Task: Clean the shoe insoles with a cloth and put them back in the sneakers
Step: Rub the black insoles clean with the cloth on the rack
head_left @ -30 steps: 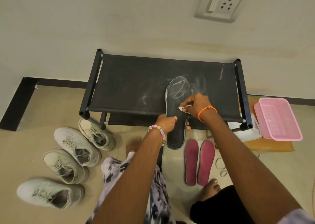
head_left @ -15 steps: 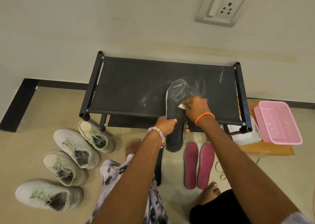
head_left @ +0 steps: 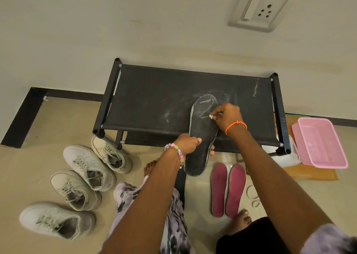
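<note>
A black insole (head_left: 201, 130) with pale smear marks is held up over the front of a black fabric shoe rack (head_left: 154, 99). My left hand (head_left: 188, 144) grips the insole near its heel end. My right hand (head_left: 226, 114) pinches a small white cloth (head_left: 211, 116), mostly hidden in the fingers, against the insole's toe half. Two pink insoles (head_left: 228, 189) lie side by side on the floor below. Several pale sneakers (head_left: 87, 168) stand on the floor to the left.
A pink plastic basket (head_left: 322, 143) sits on the floor right of the rack, over something white and a brown board. Another dark insole (head_left: 180, 186) lies partly hidden under my left arm. My bare feet flank the insoles. The wall is close behind the rack.
My right hand with the cloth has moved up along the insole toward its toe. The left hand keeps its grip on the insole.
</note>
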